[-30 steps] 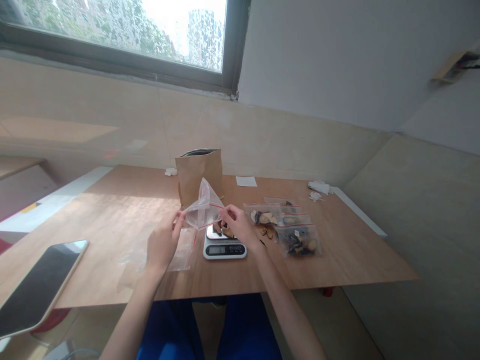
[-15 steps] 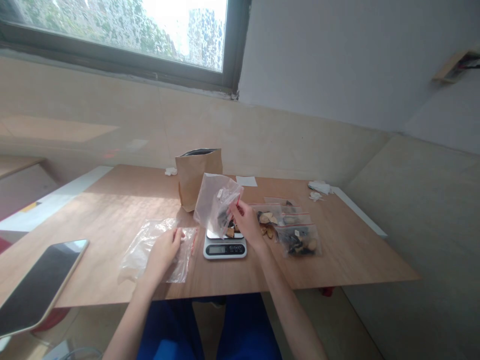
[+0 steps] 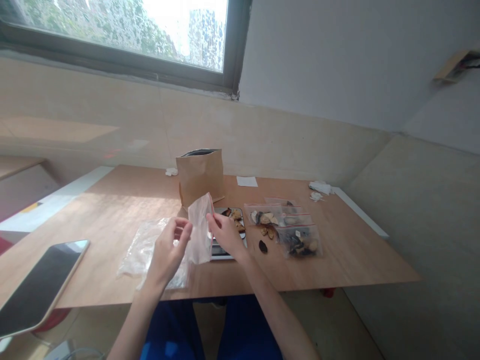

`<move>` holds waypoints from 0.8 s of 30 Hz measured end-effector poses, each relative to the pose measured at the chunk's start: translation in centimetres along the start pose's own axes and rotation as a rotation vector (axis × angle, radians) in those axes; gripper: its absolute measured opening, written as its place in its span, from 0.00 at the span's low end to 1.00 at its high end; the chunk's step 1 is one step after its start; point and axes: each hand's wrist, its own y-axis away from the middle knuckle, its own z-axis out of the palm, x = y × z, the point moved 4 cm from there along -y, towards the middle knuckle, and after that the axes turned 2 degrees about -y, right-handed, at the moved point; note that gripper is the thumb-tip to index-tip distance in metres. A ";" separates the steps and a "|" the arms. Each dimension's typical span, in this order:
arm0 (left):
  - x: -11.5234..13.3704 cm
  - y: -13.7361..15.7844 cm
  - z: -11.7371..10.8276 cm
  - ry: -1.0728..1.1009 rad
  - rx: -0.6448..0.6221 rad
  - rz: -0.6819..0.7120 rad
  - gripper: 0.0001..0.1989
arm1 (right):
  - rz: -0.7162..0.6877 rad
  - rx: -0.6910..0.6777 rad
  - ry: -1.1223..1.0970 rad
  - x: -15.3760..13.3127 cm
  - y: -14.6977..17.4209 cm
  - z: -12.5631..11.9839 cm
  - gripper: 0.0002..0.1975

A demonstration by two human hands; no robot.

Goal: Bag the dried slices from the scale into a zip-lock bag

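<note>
My right hand (image 3: 226,233) pinches a clear zip-lock bag (image 3: 198,232) by its red-striped edge, just left of and partly in front of the kitchen scale (image 3: 244,235). The bag looks empty. My left hand (image 3: 170,246) is raised beside the bag's other side, its fingers loosely curved with a gap to the thumb; whether a fingertip touches the plastic is hard to see. Dried brown and dark slices (image 3: 236,216), perhaps mushroom, lie on the scale's plate. The scale's display is mostly covered by the bag and my hand. Flat clear bags (image 3: 138,247) lie under my left hand.
A brown paper pouch (image 3: 200,175) stands open behind the scale. Several filled zip-lock bags (image 3: 300,242) lie to the right, near loose slices (image 3: 267,232) and a dark piece (image 3: 263,246). A phone (image 3: 41,280) rests at left. White tissues (image 3: 319,187) and a paper (image 3: 246,181) lie farther back.
My right hand has brought the bag left and down from above the scale, uncovering the slices on it. My left hand has lifted off the flat bags toward the held bag.
</note>
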 end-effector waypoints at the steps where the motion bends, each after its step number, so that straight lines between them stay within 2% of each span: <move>1: 0.5 0.2 0.5 -0.001 -0.043 0.008 0.18 | -0.007 -0.016 0.008 -0.2 0.1 0.5 0.20; 5: 1.0 0.4 1.8 -0.006 -0.118 0.014 0.16 | -0.047 -0.060 0.024 -0.7 0.4 1.3 0.19; 9: 0.4 0.5 0.9 -0.007 -0.009 -0.024 0.14 | -0.078 -0.191 -0.079 0.1 -0.2 0.2 0.23; 11: 0.1 0.4 0.0 -0.034 0.057 -0.037 0.13 | -0.082 -0.104 -0.086 1.4 -1.2 -1.6 0.23; 13: -0.1 0.2 -0.8 -0.076 0.094 -0.045 0.13 | -0.100 0.072 -0.005 3.2 -2.4 -4.0 0.18; 15: -0.3 0.0 -1.3 -0.107 0.106 -0.047 0.13 | -0.082 0.146 0.112 5.2 -3.6 -5.8 0.12; 19: -0.6 -0.1 -1.6 -0.112 0.121 -0.060 0.14 | -0.008 0.067 0.248 8.5 -5.3 -7.1 0.08; 24: -1.0 0.0 -1.3 -0.112 0.084 -0.081 0.15 | 0.040 -0.052 0.247 10.2 -5.7 -6.3 0.04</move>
